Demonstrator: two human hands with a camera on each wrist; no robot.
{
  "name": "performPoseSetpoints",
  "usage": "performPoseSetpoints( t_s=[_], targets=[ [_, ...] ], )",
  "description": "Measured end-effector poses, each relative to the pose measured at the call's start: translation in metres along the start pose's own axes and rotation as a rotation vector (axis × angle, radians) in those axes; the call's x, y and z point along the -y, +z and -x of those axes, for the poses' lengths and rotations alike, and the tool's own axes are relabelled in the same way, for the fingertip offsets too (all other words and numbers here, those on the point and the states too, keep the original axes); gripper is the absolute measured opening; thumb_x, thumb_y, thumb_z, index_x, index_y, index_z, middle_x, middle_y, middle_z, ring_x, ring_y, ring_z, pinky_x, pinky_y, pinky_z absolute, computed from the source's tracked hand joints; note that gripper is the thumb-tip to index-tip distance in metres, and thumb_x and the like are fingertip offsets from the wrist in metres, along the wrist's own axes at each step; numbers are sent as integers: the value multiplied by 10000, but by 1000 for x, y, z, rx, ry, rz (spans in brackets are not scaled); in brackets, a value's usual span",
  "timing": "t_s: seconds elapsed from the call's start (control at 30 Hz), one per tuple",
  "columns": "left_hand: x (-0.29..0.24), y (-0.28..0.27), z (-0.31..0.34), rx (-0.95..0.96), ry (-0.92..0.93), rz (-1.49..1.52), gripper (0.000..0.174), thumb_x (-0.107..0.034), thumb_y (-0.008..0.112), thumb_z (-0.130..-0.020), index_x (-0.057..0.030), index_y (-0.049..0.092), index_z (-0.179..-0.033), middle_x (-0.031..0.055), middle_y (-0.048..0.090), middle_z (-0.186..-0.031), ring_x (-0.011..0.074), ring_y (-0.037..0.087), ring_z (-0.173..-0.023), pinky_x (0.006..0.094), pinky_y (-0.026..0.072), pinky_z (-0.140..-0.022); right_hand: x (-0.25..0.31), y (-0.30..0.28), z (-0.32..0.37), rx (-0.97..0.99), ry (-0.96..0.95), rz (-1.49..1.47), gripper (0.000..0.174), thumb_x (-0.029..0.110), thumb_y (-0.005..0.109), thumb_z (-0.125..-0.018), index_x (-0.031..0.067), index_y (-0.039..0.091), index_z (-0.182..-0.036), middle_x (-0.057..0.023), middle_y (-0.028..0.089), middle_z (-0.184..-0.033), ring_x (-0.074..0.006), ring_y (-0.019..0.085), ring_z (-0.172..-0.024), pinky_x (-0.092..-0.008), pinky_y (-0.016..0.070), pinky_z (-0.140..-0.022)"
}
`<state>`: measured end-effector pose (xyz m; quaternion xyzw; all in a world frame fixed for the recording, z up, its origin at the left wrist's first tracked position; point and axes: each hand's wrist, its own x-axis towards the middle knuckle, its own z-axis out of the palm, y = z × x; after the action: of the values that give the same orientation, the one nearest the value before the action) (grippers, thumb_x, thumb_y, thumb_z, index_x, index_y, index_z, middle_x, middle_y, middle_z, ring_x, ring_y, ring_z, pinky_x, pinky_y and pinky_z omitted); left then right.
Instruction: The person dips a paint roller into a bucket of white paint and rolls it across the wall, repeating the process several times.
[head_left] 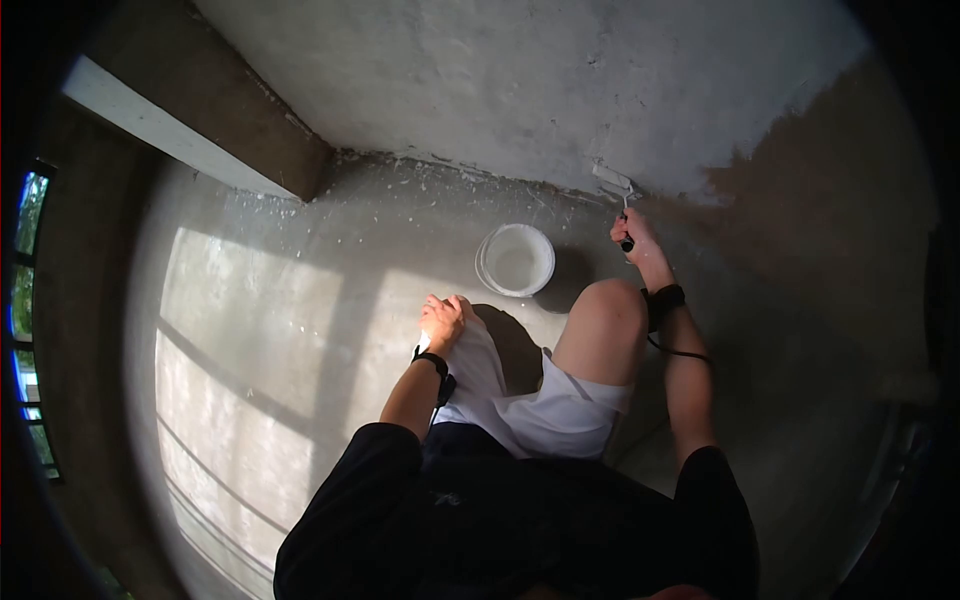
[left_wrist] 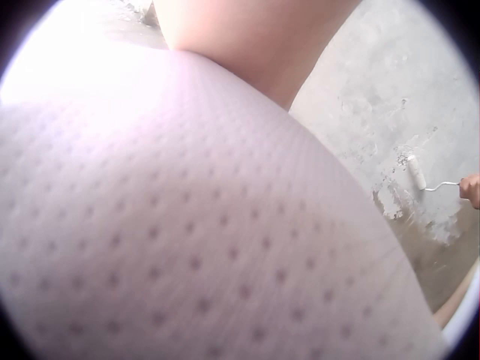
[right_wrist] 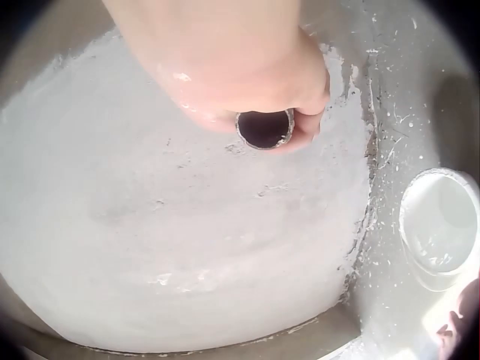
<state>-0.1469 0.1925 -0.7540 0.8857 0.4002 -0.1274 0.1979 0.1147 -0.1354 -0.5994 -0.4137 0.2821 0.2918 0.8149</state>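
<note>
In the head view a paint roller (head_left: 612,180) lies against the bottom of the wall, its handle gripped by my right hand (head_left: 637,238). The right wrist view shows the right hand (right_wrist: 247,75) curled round the handle, whose dark round end (right_wrist: 265,130) faces the camera; white spots mark the skin. My left hand (head_left: 443,322) rests on the left knee over the white shorts (head_left: 560,415), fingers loosely bent. The left wrist view has white dotted fabric (left_wrist: 210,247) up close, and the roller (left_wrist: 416,172) on the wall at the right.
A white bucket (head_left: 517,260) with pale contents stands on the floor before the knees. The wall (head_left: 480,90) is whitish, with a brown uncoated-looking area (head_left: 830,180) at right. A beam-like block (head_left: 230,120) juts out at left. White specks dot the floor by the wall.
</note>
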Motion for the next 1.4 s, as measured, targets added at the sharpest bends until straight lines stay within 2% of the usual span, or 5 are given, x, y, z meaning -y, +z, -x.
performPoseSetpoints(
  t_s=[0.63,0.73,0.8,0.93,1.4],
  targets=[
    [1,3,-11,46,-77,10,753,-577,383,-867,49,322,-1281,329,516,-1163,458,531,-1095,529,408,-922,-15,-5,24,22,-79,919,320,285,432,-942,68,429,-708,19,379,-542,-47,329,-392,-234,263,-341],
    [-4,5,-4,41,-170,-23,799,-591,405,-851,42,291,-1324,353,479,-1191,476,521,-1084,521,400,-927,-18,-8,42,134,-33,1212,349,300,445,-946,29,461,-728,-62,460,-543,-179,466,-420,-319,364,-382],
    [-9,10,-8,-77,-180,-77,857,-607,428,-833,30,248,-1376,379,422,-1237,477,511,-1077,522,386,-932,-29,-11,40,283,-670,1925,334,303,456,-949,-6,506,-835,-196,573,-664,-378,595,-642,-446,465,-535],
    [0,23,-15,-152,-142,-105,880,-611,436,-828,14,222,-1409,378,379,-1280,461,501,-1087,523,380,-928,-56,-7,47,224,-331,2183,318,366,458,-946,80,493,-1080,-248,582,-994,-464,558,-906,-542,464,-744],
    [-3,11,-8,-90,-144,-46,840,-601,410,-845,18,256,-1392,361,385,-1280,483,447,-1153,559,337,-959,-100,9,43,140,-364,2083,397,326,331,-968,-11,495,-1096,-238,538,-1047,-413,495,-1003,-487,428,-834]
  ],
)
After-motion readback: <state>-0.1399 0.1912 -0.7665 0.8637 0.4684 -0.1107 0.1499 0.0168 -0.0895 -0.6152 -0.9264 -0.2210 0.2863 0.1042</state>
